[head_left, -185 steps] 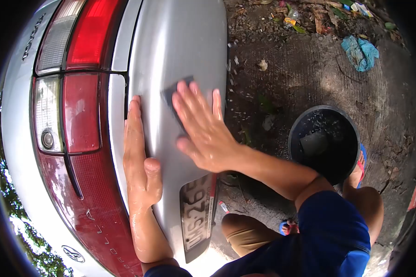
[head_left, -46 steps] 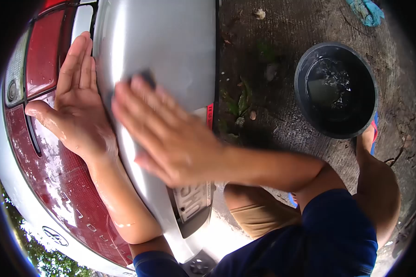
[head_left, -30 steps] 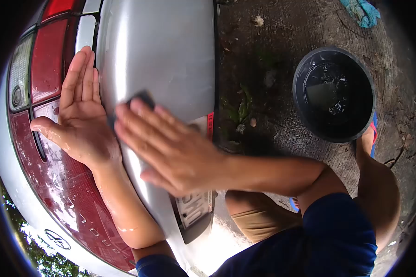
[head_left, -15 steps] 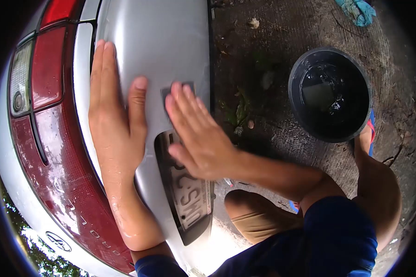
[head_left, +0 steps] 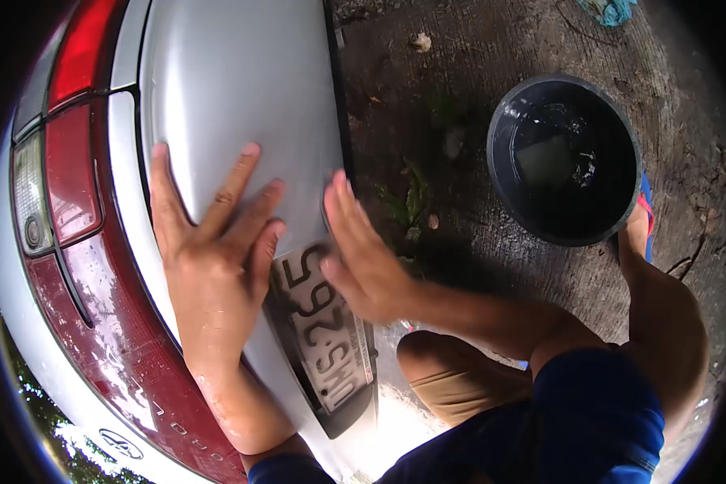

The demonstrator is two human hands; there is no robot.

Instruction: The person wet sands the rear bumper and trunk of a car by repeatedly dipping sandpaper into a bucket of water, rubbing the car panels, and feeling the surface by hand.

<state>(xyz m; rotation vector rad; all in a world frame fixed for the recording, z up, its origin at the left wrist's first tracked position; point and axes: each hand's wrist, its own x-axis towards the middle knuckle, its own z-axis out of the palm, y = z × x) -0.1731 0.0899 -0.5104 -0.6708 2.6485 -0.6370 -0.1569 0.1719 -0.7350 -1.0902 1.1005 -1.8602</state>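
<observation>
Navy fabric made up the sleeve [head_left: 597, 411] nearest, w/ creased tan shorts [head_left: 456, 387] just beside it. L hand [head_left: 214, 250] lay on the silver bumper [head_left: 250, 89], fingers straight and splayed, nothing visibly gripped. R hand [head_left: 367, 258] was straight too, fingers close together, at the bumper's outer edge by the plate [head_left: 327, 347]; couldn't tell if anything was under it.

Beads of water dotted the L forearm [head_left: 226, 395], so a wet slip on that smooth finish was prob. the likeliest trouble, esp. for the R hand, being right at the edge. Grit trapped btwn skin and bumper could've scored it, tho none showed. R hand could also have snagged the plate's edge, b/c it sat so close.

Bumper: broad, rounded, satin sheen w/ a bright streak. Plate: flat, pale, grubby-looking, dark characters, set in a dark recess. Past the L hand, a red lens [head_left: 77, 169] was hard + glossy; maroon panel [head_left: 129, 323] had raised-looking letters and blotchy reflections.

Bucket [head_left: 569, 230]: round, dark, prob. plastic, holding water w/ bright glints and a murky greenish square [head_left: 544, 161]. A foot [head_left: 635, 230] was just beside it, so a careless shift could've tipped it. Ground [head_left: 476, 73]: rough, ridged, patchy dark. Farthest out, a crumpled teal cloth [head_left: 609, 10], cut off by the frame.
</observation>
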